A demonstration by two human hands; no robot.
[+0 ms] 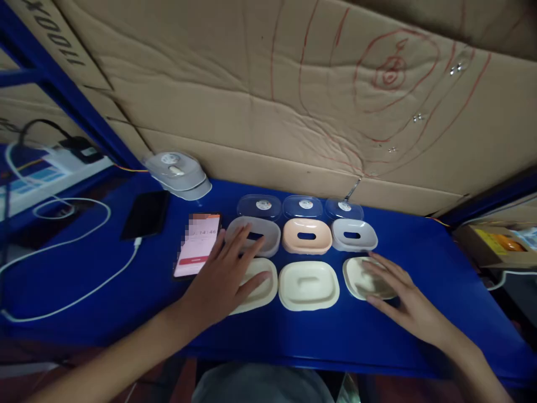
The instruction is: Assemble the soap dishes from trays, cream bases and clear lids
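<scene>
Your view is dim overall, with a strong blue cast off the bench top (377,330). Light falls from above and slightly ahead, brightest on the cardboard backing (260,106). Beneath your left hand (224,277) and right hand (405,296), soft shadows spread just under the fingers onto the cream trays. The lit phone screen (197,244) beside your left fingertips is partly pixelated. Wide-angle distortion bends the frame edges; your forearms blur toward the bottom corners.
</scene>
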